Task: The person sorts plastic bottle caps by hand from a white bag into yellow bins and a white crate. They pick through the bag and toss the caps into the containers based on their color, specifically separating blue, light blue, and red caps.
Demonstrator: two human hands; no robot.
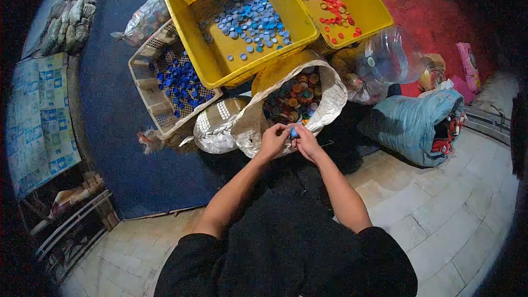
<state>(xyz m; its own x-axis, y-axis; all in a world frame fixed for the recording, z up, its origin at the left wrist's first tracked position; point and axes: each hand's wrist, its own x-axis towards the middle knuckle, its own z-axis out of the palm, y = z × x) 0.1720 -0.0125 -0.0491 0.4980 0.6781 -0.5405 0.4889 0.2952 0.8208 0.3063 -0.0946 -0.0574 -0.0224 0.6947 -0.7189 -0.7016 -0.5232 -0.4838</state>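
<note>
Over the near rim of an open white sack (pixel 333 90), my two hands meet around a blue bottle cap (pixel 293 132). My right hand (pixel 307 143) has its fingers closed on the cap. From the other side, the pinched fingertips of my left hand (pixel 273 140) hold the cap too; the fingers partly cover it. Inside the sack, just beyond my hands, lie many mixed bottle caps (pixel 294 96), mostly orange, brown and green.
Behind the sack stand a yellow crate (pixel 190 27) with light blue caps and another yellow crate (pixel 379 8) with red ones. A pale basket (pixel 144 85) of dark blue caps is at left. At right are a clear plastic bottle (pixel 393 55) and a stuffed blue-grey sack (pixel 410 123).
</note>
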